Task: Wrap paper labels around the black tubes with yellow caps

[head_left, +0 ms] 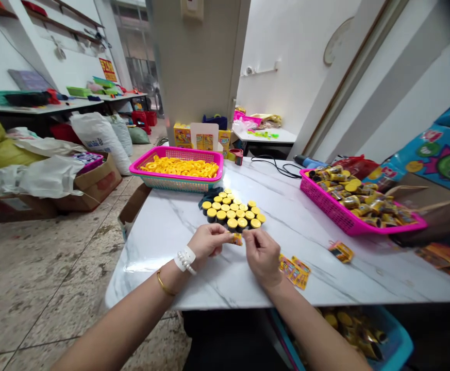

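Observation:
My left hand (208,241) and my right hand (261,253) meet over the white marble table (194,281), both pinching one small yellow-and-orange labelled container (236,238) between their fingertips. Just beyond them stands a cluster of several small black containers with yellow caps (233,209). A few yellow printed labels (295,269) lie flat beside my right hand. My left wrist wears a white band and a gold bangle.
A pink basket of yellow rings (178,168) sits at the far left of the table. A second pink basket (327,207) on the right holds several labelled containers. One loose labelled piece (340,251) lies near it. A blue bin (397,344) stands under the table. Boxes and bags crowd the floor at left.

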